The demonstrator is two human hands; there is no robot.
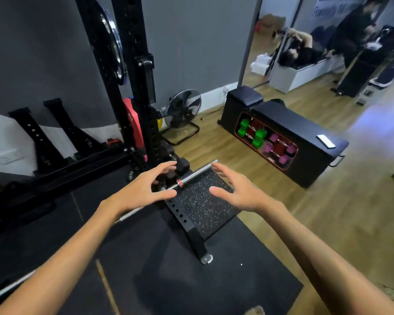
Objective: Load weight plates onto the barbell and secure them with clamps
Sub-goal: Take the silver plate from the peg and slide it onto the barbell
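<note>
I am holding my left hand point(143, 188) and right hand point(233, 189) apart, fingers spread and empty, either side of the bare barbell sleeve point(197, 172) lying just beyond them over the speckled mat point(205, 205).

The room is evenly and fairly brightly lit, and the light looks diffuse, with no lamp in view. Shadows are soft: a faint dark patch lies on the black floor mat point(191, 280) beneath the forearms. The chrome barbell sleeve point(197, 172) carries a thin bright glint along its length, and the plate rim point(116, 39) high on the rack shines too. A pale bluish haze washes over the wooden floor point(373, 133) at the right. The wide lens bends the rack upright point(143, 87) and the wall lines, more so toward the edges. The fingers point(166, 165) of the left hand are slightly motion-blurred, and the far background at upper right is soft
</note>
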